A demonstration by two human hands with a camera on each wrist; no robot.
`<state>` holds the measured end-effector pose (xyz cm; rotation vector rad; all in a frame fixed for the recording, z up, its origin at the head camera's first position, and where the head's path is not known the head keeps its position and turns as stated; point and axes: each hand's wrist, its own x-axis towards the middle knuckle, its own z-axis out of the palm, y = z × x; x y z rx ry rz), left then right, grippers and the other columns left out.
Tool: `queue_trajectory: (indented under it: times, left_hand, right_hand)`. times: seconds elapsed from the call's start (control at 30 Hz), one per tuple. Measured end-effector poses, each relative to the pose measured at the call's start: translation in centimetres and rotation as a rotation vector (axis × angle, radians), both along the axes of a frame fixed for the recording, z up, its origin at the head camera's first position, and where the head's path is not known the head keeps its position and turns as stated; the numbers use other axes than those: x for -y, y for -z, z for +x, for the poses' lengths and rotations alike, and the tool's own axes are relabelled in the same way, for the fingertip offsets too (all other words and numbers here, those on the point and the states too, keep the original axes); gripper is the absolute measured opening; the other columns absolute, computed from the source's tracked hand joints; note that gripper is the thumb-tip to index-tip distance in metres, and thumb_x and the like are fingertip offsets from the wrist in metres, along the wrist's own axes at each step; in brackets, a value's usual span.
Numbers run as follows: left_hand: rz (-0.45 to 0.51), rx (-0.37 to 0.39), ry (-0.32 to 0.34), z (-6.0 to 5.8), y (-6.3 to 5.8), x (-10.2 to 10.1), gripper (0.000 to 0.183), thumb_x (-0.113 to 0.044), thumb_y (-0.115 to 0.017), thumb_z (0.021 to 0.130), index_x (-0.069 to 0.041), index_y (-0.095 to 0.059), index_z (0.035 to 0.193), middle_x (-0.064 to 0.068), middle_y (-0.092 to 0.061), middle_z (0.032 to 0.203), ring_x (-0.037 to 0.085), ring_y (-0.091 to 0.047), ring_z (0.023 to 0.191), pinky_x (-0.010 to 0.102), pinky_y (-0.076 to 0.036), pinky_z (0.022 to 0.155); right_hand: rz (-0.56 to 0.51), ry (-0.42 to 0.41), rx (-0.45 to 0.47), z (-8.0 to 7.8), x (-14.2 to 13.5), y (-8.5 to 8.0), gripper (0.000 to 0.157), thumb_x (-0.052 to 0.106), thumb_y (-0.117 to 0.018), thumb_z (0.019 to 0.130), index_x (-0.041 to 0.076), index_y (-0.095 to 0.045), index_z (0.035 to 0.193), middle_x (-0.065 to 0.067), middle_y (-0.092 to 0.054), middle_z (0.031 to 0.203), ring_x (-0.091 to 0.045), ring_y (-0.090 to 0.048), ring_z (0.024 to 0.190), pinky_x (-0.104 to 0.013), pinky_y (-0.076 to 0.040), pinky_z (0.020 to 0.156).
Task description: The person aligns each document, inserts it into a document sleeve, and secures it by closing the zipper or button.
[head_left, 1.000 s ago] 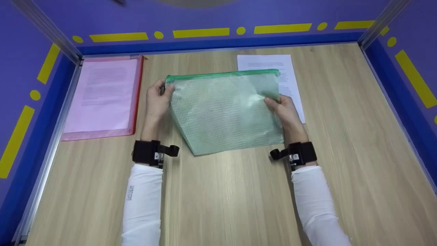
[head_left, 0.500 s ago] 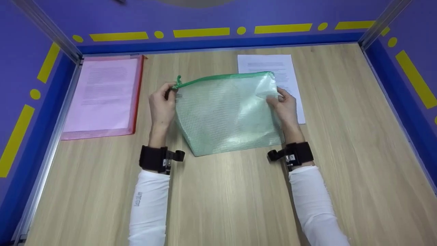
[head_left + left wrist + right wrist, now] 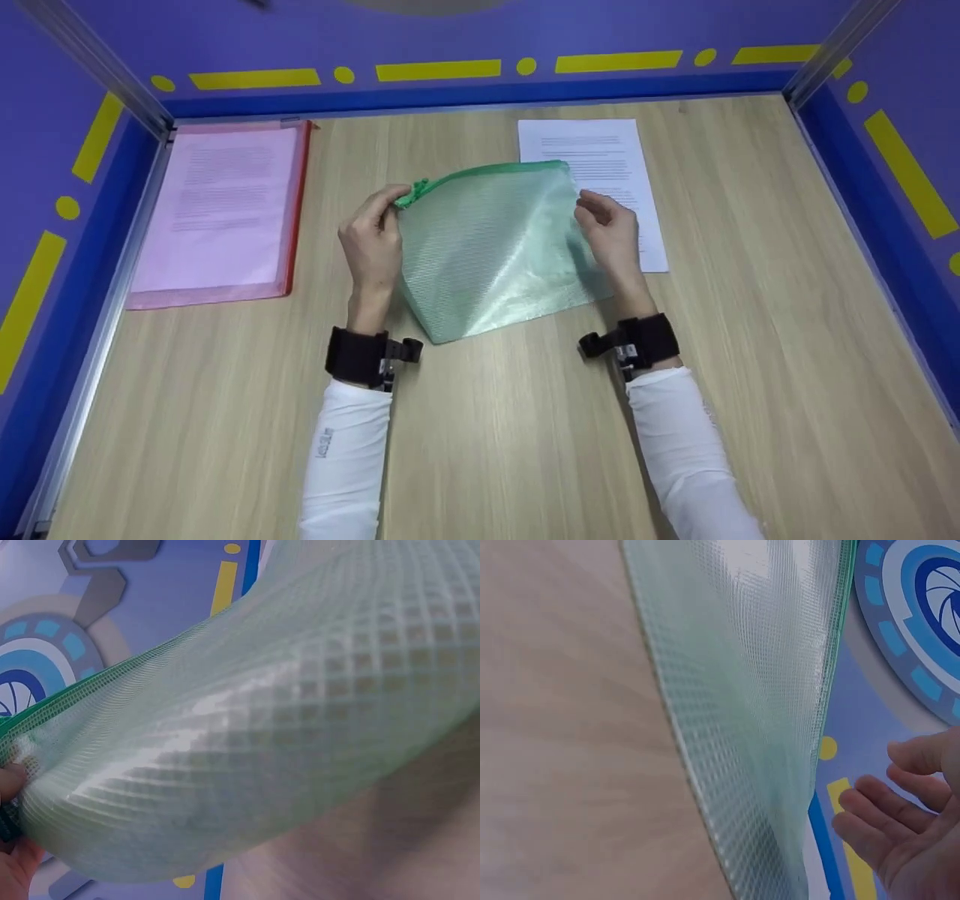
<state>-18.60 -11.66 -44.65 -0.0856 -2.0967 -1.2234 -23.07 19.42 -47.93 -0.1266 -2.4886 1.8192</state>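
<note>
A translucent green mesh zipper pouch (image 3: 487,255) is raised in the middle of the table, its green zipper edge at the top and far side. My left hand (image 3: 373,244) pinches the pouch's upper left corner, near the zipper end; in the left wrist view the thumb and a finger grip that corner at the left edge. The right hand (image 3: 611,232) is beside the pouch's right edge. The right wrist view shows this hand (image 3: 907,817) apart from the pouch (image 3: 757,705), fingers loosely bent and holding nothing.
Behind the pouch lies a printed paper sheet (image 3: 645,210), partly covered. A pink-red folder (image 3: 225,217) with printed paper inside lies at the left of the wooden table (image 3: 495,450). Purple-blue panels (image 3: 450,37) with yellow marks border the table.
The right hand has let go of the pouch's right edge. My left hand has moved right and slightly nearer with its corner, and the pouch has bent and turned.
</note>
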Motion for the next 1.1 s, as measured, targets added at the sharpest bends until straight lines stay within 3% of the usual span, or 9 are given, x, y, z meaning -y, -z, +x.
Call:
queue_trajectory:
  times: [0.1,0.3,0.47,0.8,1.1]
  left_hand:
    - [0.001,-0.017,0.014,0.2,0.4,-0.4,0.025,0.005,-0.055,0.095,-0.005,-0.077,0.104,0.008,-0.077,0.105,0.018,-0.072,0.105,0.032,-0.057,0.09]
    - [0.011,-0.014,0.011,0.6,0.9,-0.6,0.025,0.008,-0.056,0.094,-0.003,-0.077,0.102,0.009,-0.077,0.106,0.019,-0.073,0.105,0.032,-0.057,0.092]
    - [-0.013,-0.012,0.018,0.5,0.9,-0.7,0.024,0.007,-0.057,0.094,-0.003,-0.077,0.103,0.009,-0.077,0.107,0.019,-0.073,0.105,0.029,-0.057,0.092]
    - [-0.022,0.009,0.018,0.7,1.1,-0.6,0.023,0.005,-0.058,0.094,-0.003,-0.077,0.106,0.01,-0.077,0.109,0.02,-0.073,0.106,0.027,-0.057,0.093]
    - [-0.04,0.01,0.046,1.0,0.8,-1.4,0.023,0.004,-0.058,0.095,-0.003,-0.077,0.107,0.009,-0.077,0.109,0.02,-0.072,0.107,0.027,-0.056,0.094]
  right_hand:
    - [0.032,-0.084,-0.023,0.3,1.0,-0.2,0.037,0.013,-0.062,0.096,-0.003,-0.062,0.13,-0.02,-0.068,0.125,-0.029,-0.065,0.115,-0.029,-0.052,0.097]
    - [0.058,-0.207,-0.051,1.2,3.1,-0.8,0.037,0.015,-0.065,0.096,-0.002,-0.064,0.128,-0.019,-0.067,0.128,-0.029,-0.065,0.119,-0.035,-0.051,0.104]
    - [0.111,-0.255,-0.129,2.0,4.2,-1.3,0.036,0.015,-0.066,0.095,-0.002,-0.065,0.127,-0.019,-0.067,0.129,-0.03,-0.063,0.124,-0.037,-0.05,0.107]
    - [0.342,-0.319,-0.387,3.4,5.8,-2.1,0.036,0.017,-0.066,0.095,0.0,-0.065,0.127,-0.017,-0.069,0.126,-0.031,-0.064,0.121,-0.044,-0.051,0.104]
    - [0.337,-0.359,-0.531,3.5,7.6,-3.3,0.036,0.02,-0.066,0.096,0.001,-0.066,0.127,-0.017,-0.069,0.125,-0.029,-0.065,0.119,-0.042,-0.052,0.102]
